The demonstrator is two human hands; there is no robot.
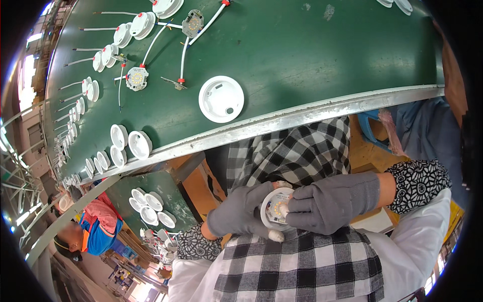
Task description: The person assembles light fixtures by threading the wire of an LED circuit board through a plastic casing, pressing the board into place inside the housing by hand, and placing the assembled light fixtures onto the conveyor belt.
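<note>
Over my lap, my left hand (pixel 242 209), in a grey glove with bare fingertips, grips a round white lamp housing (pixel 264 215) by its side. Inside the housing sits a small LED board (pixel 275 210) with yellowish chips. From the other side my right hand (pixel 329 202), gloved in grey too, has its fingers bent together over the housing, with fingertips on the board. Those fingers cover the right part of the housing. Above, on the green bench, lies an empty white housing (pixel 221 99). Loose LED boards (pixel 137 79) with white wires lie to its left.
A metal edge (pixel 302 117) borders the green bench (pixel 312 60). White housings (pixel 140 145) stand along it, and wired lamps (pixel 143 25) line the far left. More housings (pixel 149 215) rest on a lower surface at left. A person (pixel 98 226) in blue and orange is beyond.
</note>
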